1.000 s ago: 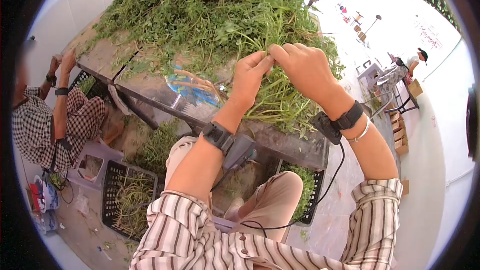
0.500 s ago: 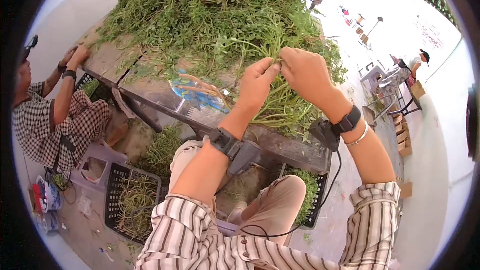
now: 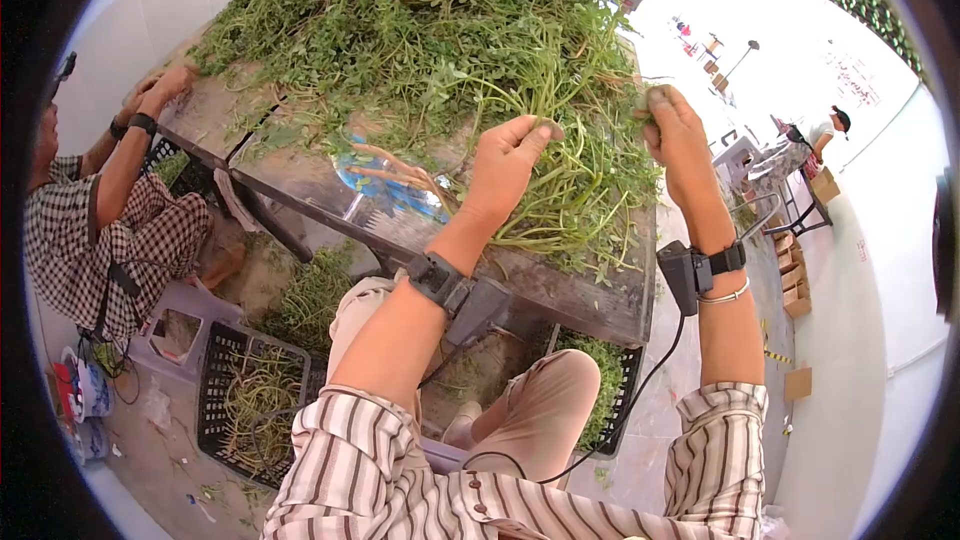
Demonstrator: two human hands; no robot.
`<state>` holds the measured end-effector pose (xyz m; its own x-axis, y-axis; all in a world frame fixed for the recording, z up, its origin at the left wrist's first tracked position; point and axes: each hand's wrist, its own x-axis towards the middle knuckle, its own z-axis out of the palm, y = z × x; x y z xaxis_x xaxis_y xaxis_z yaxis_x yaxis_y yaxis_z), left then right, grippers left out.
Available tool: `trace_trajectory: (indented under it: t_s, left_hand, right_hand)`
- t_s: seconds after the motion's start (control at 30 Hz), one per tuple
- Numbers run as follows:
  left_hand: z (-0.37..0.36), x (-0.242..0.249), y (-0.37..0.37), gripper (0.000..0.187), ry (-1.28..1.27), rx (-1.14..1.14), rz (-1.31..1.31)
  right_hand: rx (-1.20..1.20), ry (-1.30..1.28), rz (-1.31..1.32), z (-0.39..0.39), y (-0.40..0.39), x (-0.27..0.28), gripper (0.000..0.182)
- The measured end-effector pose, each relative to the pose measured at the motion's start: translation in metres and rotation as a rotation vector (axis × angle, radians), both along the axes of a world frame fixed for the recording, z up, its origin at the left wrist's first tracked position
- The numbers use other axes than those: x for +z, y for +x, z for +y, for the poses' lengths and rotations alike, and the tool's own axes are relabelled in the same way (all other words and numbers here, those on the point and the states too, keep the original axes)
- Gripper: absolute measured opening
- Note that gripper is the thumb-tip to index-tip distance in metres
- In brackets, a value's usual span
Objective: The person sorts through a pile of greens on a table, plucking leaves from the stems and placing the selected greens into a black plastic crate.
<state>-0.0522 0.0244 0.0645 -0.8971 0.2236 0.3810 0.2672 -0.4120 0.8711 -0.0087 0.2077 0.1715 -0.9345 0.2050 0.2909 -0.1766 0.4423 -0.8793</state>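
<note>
My left hand (image 3: pixel 505 168) is closed in a pinch around a bunch of green leafy stems (image 3: pixel 572 178), whose stalks fan out toward the table's front edge. My right hand (image 3: pixel 682 140) is raised apart from it, to the right beyond the table's side edge. Its thumb and fingers are pressed together, and what is between them, if anything, is too small to make out. Just beyond both hands rises a large heap of leafy greens (image 3: pixel 420 35) on the wooden table (image 3: pixel 590 305).
A blue-printed plastic bag (image 3: pixel 372 190) lies left of my left hand, with a brown stalk (image 3: pixel 395 168). Below stand black crates of stems (image 3: pixel 212 420) and greens (image 3: pixel 630 390). A cable (image 3: pixel 648 395) hangs from my right wrist. One person (image 3: pixel 75 230) sits left; another (image 3: pixel 795 162) is far right.
My right hand has parted from my left hand and moved right, away from the bunch. My left hand stays on the stems.
</note>
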Motion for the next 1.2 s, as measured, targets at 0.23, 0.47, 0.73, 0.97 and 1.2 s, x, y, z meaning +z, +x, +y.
trace_trajectory:
  t_s: [0.23,0.47,0.73,0.97,1.2]
  left_hand:
    - [0.0,0.004,0.004,0.02,-0.081,0.035,0.003]
    - [0.003,-0.002,0.001,0.019,-0.07,0.043,0.05]
    - [-0.001,0.002,0.003,0.02,-0.101,0.014,0.047]
    - [0.0,0.0,0.002,0.021,-0.112,0.029,0.053]
    - [0.0,0.001,0.003,0.021,-0.097,0.032,0.058]
  right_hand:
    - [-0.066,0.678,0.417,-0.03,0.019,0.013,0.022]
    - [-0.041,1.121,0.554,-0.015,-0.003,-0.003,0.034]
    - [-0.007,1.109,0.4,-0.024,0.007,-0.004,0.034]
    - [0.024,1.206,0.515,-0.011,-0.002,-0.014,0.016]
    - [0.071,1.034,0.416,-0.008,0.003,-0.021,0.025]
